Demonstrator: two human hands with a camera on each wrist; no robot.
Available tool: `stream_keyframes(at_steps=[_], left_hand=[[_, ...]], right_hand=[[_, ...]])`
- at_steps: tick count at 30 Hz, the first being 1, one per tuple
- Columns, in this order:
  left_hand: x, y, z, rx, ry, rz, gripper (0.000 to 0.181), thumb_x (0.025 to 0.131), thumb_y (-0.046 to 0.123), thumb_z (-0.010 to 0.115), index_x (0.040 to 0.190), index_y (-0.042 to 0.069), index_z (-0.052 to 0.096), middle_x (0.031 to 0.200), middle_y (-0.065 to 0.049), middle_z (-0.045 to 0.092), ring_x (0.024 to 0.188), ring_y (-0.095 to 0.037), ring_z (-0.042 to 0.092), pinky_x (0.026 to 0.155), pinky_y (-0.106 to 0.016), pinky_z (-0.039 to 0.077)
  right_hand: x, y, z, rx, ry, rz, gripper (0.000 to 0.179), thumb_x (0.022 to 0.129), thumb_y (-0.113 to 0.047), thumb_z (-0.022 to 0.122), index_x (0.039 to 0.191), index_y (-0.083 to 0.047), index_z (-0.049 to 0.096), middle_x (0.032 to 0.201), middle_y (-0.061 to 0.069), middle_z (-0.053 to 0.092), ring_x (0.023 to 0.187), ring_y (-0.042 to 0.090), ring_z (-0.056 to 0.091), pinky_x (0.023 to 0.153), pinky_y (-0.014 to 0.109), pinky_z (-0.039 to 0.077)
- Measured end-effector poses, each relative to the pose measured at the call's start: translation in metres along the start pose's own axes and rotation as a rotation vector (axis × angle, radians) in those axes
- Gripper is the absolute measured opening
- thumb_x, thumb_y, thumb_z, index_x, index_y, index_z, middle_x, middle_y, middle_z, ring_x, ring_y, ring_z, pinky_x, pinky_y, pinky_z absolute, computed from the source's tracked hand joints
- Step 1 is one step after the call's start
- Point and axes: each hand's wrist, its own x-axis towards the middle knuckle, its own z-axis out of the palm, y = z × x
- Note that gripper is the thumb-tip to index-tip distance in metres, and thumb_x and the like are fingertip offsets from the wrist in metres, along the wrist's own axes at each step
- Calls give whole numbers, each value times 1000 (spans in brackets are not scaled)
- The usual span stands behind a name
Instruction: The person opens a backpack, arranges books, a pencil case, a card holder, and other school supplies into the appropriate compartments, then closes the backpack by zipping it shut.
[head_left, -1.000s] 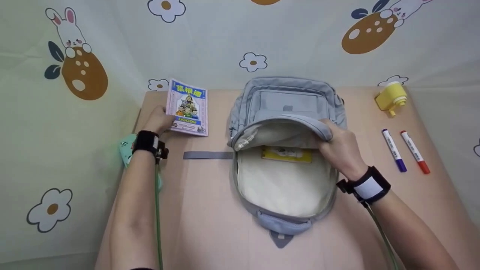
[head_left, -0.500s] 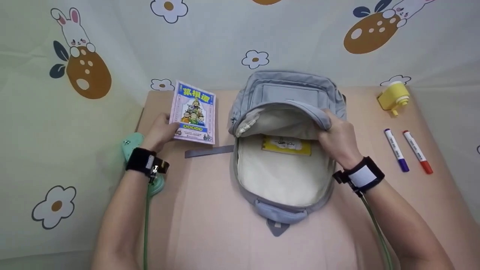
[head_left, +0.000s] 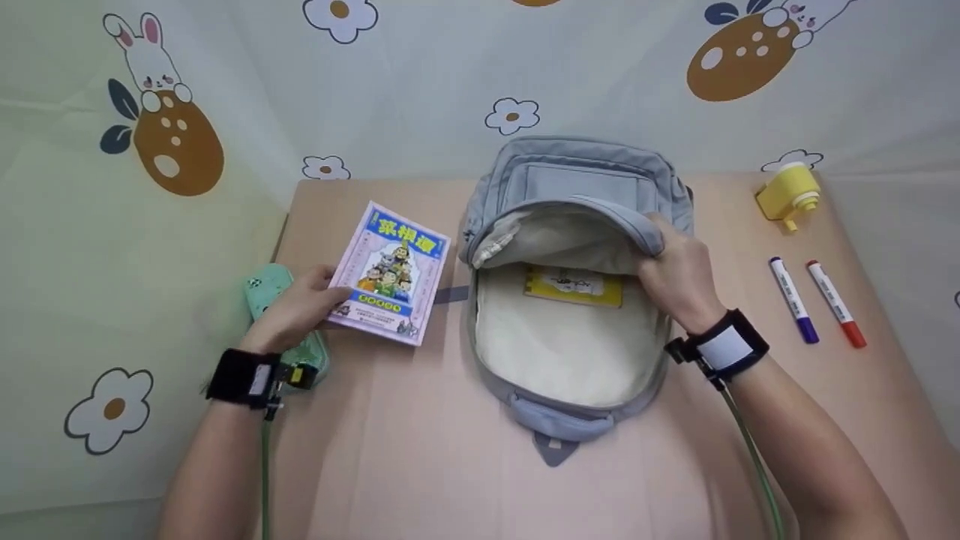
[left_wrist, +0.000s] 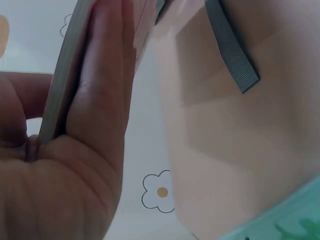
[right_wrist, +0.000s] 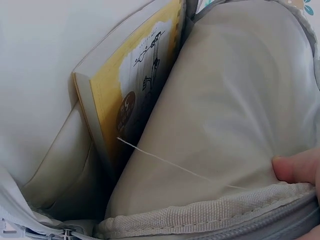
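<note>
Fingers closed, the left hand (head_left: pixel 298 309) pinched a pink-and-blue paper book (head_left: pixel 394 274) and the right hand (head_left: pixel 686 285) gripped a grey cloth backpack flap (head_left: pixel 562 238) that might flop down if it slipped.

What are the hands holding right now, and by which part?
Left hand holds the pink book by its lower left edge; right hand holds the backpack flap by its right rim.

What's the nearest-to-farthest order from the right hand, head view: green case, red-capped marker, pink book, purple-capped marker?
1. Purple-capped marker: right of the right hand.
2. Red-capped marker: just beyond it, farther right.
3. Pink book: in the left hand.
4. Green case: far left, partly hidden by that hand.
</note>
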Motion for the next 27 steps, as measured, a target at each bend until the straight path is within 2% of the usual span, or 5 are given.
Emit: stream_keyframes(at_steps=[7,12,16,21,27], left_hand=[[-26,-14,-16,5,-202,-32,58,106,21,55,153,-1,29,128,-24,58,104,-33,69,87,-40,58],[-31,-16,-14,69,-357,3,54,104,25,60,147,2,38,123,-20,64,103,-34,69,85,-36,58],[-23,-8,8,94,-461,41,52,103,26,62,145,4,42,122,-18,66,103,-34,68,86,-33,55],[-6,9,52,5,-591,61,45,103,19,61,142,3,45,121,-20,68,103,-36,71,83,-37,59],[5,30,102,-173,-626,43,43,105,12,56,143,-1,42,122,-23,67,101,-33,72,82,-39,59]], right_hand=[[1,-2,-3,10,-4,2,30,85,13,62,111,1,70,111,20,73,102,41,70,90,54,54],[2,-4,-2,16,-17,4,29,86,12,63,112,0,70,112,19,73,104,41,69,92,54,53],[1,-5,-3,17,-16,11,33,84,13,62,112,-1,70,112,19,73,104,41,69,92,55,53],[0,-5,-2,20,-7,8,36,82,14,62,113,-3,71,111,18,74,103,41,70,92,55,53],[0,-9,-3,30,-2,-8,41,78,18,59,111,-3,71,110,15,74,103,38,70,92,54,53]])
